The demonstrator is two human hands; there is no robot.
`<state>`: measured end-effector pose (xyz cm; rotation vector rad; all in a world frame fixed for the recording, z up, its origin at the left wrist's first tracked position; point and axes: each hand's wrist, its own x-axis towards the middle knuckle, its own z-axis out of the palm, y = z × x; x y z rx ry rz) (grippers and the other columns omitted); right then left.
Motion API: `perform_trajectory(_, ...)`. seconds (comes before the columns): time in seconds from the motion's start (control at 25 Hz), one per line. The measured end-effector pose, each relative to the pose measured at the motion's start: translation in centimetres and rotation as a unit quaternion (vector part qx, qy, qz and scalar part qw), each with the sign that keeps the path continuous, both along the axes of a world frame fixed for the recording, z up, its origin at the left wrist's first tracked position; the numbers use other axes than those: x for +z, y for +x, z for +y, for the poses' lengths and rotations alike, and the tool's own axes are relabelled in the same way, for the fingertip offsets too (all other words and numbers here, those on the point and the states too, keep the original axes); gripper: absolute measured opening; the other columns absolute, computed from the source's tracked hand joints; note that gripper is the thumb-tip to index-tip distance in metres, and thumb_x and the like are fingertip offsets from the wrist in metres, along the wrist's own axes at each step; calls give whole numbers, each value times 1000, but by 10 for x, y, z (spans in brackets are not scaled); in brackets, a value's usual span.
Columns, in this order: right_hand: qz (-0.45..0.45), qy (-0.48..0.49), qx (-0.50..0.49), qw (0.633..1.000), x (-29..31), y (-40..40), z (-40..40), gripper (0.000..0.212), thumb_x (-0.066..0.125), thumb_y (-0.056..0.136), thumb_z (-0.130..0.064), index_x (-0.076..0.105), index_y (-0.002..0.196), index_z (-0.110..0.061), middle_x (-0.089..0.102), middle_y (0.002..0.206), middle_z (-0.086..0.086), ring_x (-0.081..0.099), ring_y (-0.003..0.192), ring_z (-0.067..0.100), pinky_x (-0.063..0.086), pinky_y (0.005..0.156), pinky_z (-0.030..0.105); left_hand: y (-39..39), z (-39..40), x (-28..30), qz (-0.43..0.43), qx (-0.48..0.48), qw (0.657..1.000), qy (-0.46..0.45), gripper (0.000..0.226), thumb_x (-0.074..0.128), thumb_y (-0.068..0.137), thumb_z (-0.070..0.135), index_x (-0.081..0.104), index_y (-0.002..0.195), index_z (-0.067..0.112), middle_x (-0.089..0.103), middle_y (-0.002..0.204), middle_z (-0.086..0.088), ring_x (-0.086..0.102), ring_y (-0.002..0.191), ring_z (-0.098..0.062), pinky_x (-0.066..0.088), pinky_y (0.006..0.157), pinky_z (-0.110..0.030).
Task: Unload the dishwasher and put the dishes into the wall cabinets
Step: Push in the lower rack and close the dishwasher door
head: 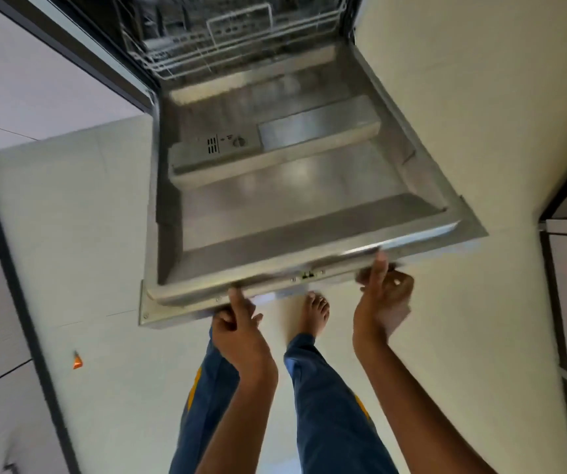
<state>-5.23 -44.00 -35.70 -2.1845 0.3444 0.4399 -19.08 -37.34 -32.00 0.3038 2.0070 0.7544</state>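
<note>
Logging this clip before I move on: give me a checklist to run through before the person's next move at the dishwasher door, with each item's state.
1. Left hand on the door's front edge: ok, thumb on top, fingers curled under.
2. Right hand on the same edge: ok, it grips near the right corner.
3. Dishwasher door down: ok, its inner face shows, roughly flat.
4. Lower rack reachable: ok, it sits just inside the opening.
5. Dishes left in the rack: cannot tell, blurred and cut off.
6. Foot clear of the door: cannot tell, it is close to the front edge.
</note>
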Motion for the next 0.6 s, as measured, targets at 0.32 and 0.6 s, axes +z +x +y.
perform_trajectory(0.32,-555,-104,318,761,164,139,193,72,66,81,-76,73,122,-17,60,138,20,55,127,42,38,105,55,41,189,120,488,-250,702,454,73,85,74,63,54,113,9,64,118,-13,54,119,-29,41,103,-47)
perform_trajectory(0.6,-556,-116,524,635,237,184,303,102,38,85,-91,20,165,-31,4,171,24,0,158,46,6,123,69,86,315,187,512,-416,571,489,91,54,95,65,29,160,5,23,168,-18,19,158,-33,19,122,-63)
